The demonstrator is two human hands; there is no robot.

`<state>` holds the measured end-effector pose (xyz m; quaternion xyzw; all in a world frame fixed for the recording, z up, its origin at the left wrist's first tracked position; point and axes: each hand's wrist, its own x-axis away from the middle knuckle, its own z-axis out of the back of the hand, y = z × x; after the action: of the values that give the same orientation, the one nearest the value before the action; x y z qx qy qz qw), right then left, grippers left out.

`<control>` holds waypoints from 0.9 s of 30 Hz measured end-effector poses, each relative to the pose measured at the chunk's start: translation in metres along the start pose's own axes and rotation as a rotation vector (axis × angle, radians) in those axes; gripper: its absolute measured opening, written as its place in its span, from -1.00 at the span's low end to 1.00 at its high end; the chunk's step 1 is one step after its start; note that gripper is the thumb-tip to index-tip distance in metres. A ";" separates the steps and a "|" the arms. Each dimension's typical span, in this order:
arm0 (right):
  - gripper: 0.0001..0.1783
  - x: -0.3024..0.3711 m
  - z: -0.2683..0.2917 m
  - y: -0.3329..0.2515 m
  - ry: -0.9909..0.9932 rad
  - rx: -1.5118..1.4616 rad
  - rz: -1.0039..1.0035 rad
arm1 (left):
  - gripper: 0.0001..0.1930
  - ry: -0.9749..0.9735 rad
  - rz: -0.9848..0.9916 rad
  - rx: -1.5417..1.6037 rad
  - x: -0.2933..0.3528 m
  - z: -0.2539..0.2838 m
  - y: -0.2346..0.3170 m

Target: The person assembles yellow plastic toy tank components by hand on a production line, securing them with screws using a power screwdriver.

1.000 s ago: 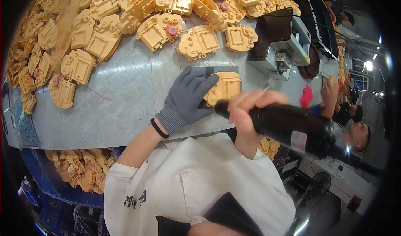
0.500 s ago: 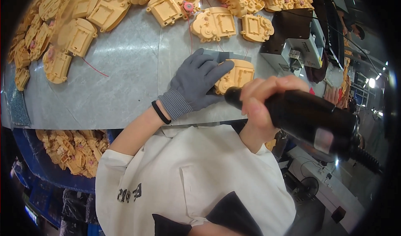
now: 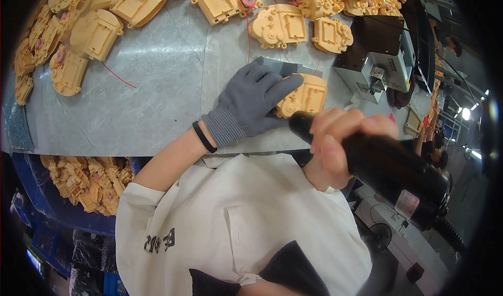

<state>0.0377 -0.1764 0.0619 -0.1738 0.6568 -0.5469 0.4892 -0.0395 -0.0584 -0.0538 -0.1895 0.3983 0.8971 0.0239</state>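
Grey knit fabric gloves the left hand [image 3: 249, 99], whose grip is closed on the left end of a yellow plastic housing [image 3: 314, 92], with the index finger laid over its top face and the thumb at the near side. This housing sits near the front edge of the grey surface [image 3: 152, 105], just in front of a dark grey plate [image 3: 280, 66] that shows behind it. Bare-skinned, the right hand [image 3: 340, 139] has its grip wrapped around a black corded power tool [image 3: 395, 170], held at a slant, its nose pointing left at the housing's near edge; whether the two touch cannot be told. A black wristband [image 3: 203, 137] circles the left wrist. Beyond the hands lie more housings of the same yellow, the nearest being a two-part one [image 3: 277, 26] and a smaller one [image 3: 333, 35] to its right. Some carry a pink round part [image 3: 248, 1], and a thin red wire [image 3: 119, 76] trails from one at the left. Right of these stands a grey metal device [image 3: 371, 55] with a dark cover. Below the surface at the left, a blue bin [image 3: 99, 223] holds a heap of yellow plastic pieces [image 3: 89, 183].
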 end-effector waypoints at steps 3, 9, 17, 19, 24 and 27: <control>-0.37 0.002 0.001 0.001 -0.007 -0.012 0.021 | -0.19 0.013 -0.007 0.022 -0.001 -0.002 -0.001; -0.38 0.000 0.000 0.002 -0.060 0.007 0.058 | -0.19 -0.020 0.003 0.001 -0.001 0.000 0.001; -0.39 0.002 0.000 0.000 -0.074 -0.003 0.020 | -0.21 -0.029 -0.005 0.001 -0.001 0.002 0.002; -0.38 0.005 0.001 0.003 -0.033 -0.010 0.037 | -0.21 -0.014 -0.008 0.003 -0.001 0.001 0.000; -0.44 0.004 0.004 0.002 -0.043 -0.026 0.045 | -0.21 -0.008 -0.029 -0.011 -0.004 0.002 0.000; -0.47 0.004 0.005 -0.002 -0.025 -0.013 0.022 | -0.23 0.014 -0.059 0.014 -0.008 -0.001 0.000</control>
<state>0.0394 -0.1822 0.0622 -0.1768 0.6561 -0.5349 0.5022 -0.0324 -0.0582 -0.0512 -0.2073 0.3990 0.8919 0.0489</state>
